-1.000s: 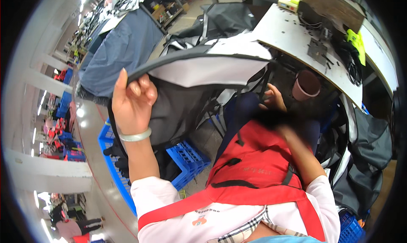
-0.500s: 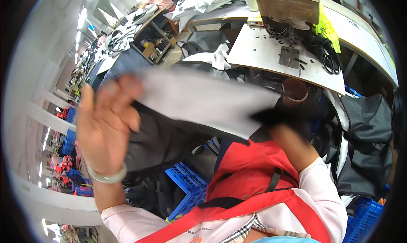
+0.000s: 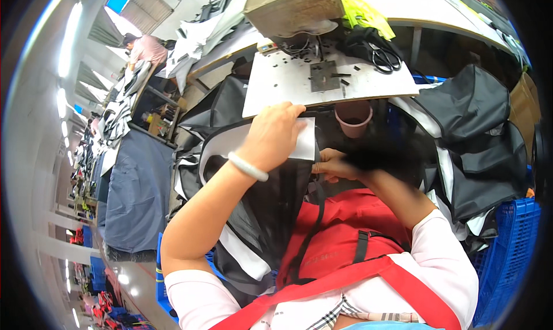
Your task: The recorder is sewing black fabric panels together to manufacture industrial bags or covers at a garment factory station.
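Observation:
A black and white fabric piece hangs in front of me, just short of the sewing table's front edge, its dark part draping down to my lap. My left hand, wearing a pale bangle, grips its upper part with curled fingers. On the right, my right hand pinches the edge of the same piece between thumb and fingers. A black blurred patch hides part of that hand and wrist. A narrow black strap hangs below my hands, over my red apron.
Beyond my hands stands a sewing machine on a white table strewn with black scraps. Black-handled scissors lie at its right. A pinkish bin sits under the edge. Black fabric is piled right, above a blue crate.
My left hand has moved right and its fingers have closed on the fabric. My hands are now close together, and the stretched-out white part is mostly folded or covered. My view has turned right.

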A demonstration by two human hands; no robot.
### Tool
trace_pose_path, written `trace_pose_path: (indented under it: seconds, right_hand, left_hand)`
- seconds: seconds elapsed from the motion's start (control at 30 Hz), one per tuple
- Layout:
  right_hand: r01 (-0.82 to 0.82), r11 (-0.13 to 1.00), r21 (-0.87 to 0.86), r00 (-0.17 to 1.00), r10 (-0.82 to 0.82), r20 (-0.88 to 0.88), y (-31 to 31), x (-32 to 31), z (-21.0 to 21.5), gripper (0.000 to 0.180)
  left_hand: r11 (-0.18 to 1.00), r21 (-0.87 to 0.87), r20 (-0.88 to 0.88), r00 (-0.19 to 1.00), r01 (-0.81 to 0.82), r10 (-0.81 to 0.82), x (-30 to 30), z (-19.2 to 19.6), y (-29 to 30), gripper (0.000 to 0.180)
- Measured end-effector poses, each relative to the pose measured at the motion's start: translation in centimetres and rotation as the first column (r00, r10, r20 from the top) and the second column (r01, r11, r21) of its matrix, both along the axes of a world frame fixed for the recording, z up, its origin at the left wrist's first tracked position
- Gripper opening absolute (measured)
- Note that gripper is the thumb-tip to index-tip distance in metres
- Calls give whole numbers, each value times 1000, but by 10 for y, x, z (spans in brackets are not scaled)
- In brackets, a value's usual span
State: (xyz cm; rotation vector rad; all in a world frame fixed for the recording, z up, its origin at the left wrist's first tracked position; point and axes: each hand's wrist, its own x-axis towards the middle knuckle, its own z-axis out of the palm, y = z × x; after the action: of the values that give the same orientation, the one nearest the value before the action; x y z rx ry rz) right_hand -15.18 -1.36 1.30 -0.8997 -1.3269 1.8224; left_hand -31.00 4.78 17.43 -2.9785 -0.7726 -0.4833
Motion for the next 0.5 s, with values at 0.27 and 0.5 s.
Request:
trace_pose_path:
  seconds: [0.27,0.5]
  right_hand:
    - [268,963,12,963,-268,3,-2,32,7,25]
    - [423,904,52,902,-416,-117,67,71,-14,22]
  left_hand:
    - [741,-672,296,924,20,244,36,-57,93,19]
    - [518,-850,383,786,95,486,76,-70,156,23]
